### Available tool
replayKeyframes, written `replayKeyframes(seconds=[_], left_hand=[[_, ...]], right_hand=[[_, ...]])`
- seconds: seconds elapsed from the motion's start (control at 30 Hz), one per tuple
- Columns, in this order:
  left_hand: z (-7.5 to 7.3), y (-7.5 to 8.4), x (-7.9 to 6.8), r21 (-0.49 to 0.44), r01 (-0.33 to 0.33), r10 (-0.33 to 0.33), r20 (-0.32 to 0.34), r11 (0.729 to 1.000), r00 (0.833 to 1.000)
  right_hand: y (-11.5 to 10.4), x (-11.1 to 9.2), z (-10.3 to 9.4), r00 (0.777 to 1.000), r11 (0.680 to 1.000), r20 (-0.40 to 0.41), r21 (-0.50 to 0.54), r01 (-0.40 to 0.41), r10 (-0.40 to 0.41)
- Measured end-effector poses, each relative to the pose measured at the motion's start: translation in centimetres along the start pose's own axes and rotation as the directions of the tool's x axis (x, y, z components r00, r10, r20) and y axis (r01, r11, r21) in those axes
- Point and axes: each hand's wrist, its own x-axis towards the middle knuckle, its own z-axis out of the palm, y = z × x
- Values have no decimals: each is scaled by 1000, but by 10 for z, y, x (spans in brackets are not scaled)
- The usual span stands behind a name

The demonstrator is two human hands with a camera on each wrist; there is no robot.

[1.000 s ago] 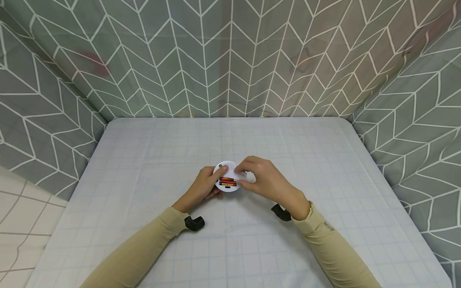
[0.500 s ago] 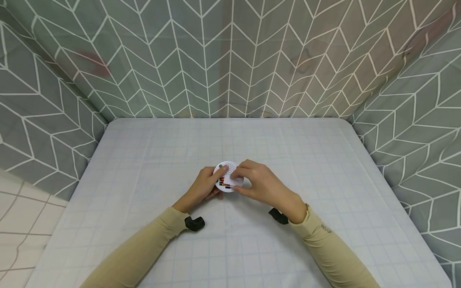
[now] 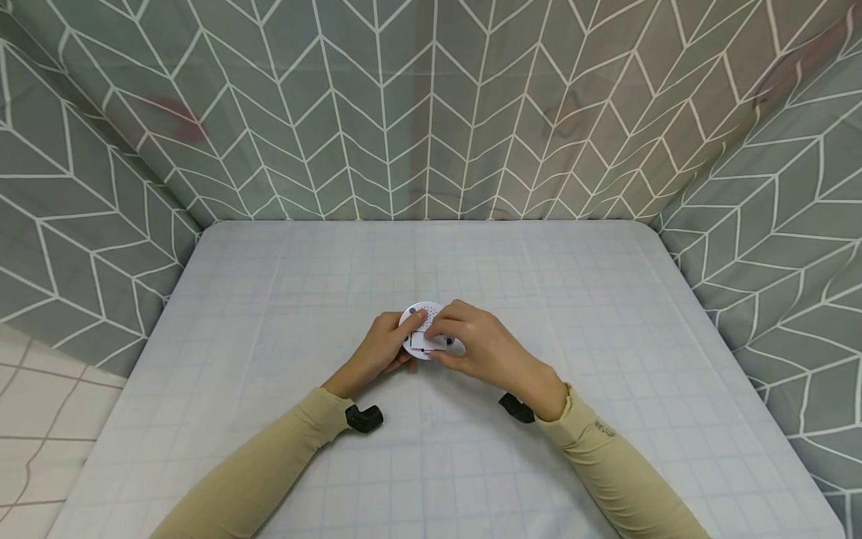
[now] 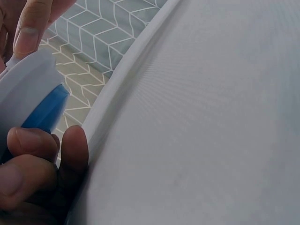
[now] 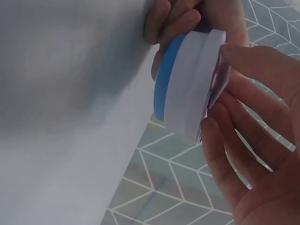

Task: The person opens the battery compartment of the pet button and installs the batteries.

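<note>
My left hand grips a round white device by its left side, thumb on the face with small speaker holes. Its underside is blue, as the left wrist view shows with my fingers curled beneath the device. My right hand pinches a small white battery cover over the battery compartment. In the right wrist view the cover stands slightly tilted from the device's face, with thumb and fingertips at its edges. The batteries are hidden beneath the cover.
A table with a pale checked cloth spreads under both hands. Grey curtains with white chevron lines hang behind and at both sides. Black wrist cameras sit at the cuffs. Pale floor tiles show at the lower left.
My right hand has moved left with the battery cover, which now lies over the red batteries seen before. The left hand and the device have stayed in place.
</note>
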Motion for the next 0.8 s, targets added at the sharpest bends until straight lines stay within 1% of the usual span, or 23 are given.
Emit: replayKeyframes(seconds=[0.1, 0.23, 0.57, 0.8], left_hand=[[0, 0, 0, -2, -1, 1, 2, 1000, 1000], [0, -1, 0, -1, -4, 4, 4, 1000, 1000], [-1, -2, 1, 12, 8, -8, -1, 1000, 1000], [-1, -1, 1, 14, 1, -1, 3, 1000, 1000]], right_hand=[[1, 0, 2, 1000, 1000, -19, 0, 7, -7], [0, 0, 4, 1000, 1000, -29, 3, -3, 3], [1, -1, 5, 996, 997, -43, 6, -77, 77], [3, -2, 7, 991, 995, -94, 6, -97, 97]])
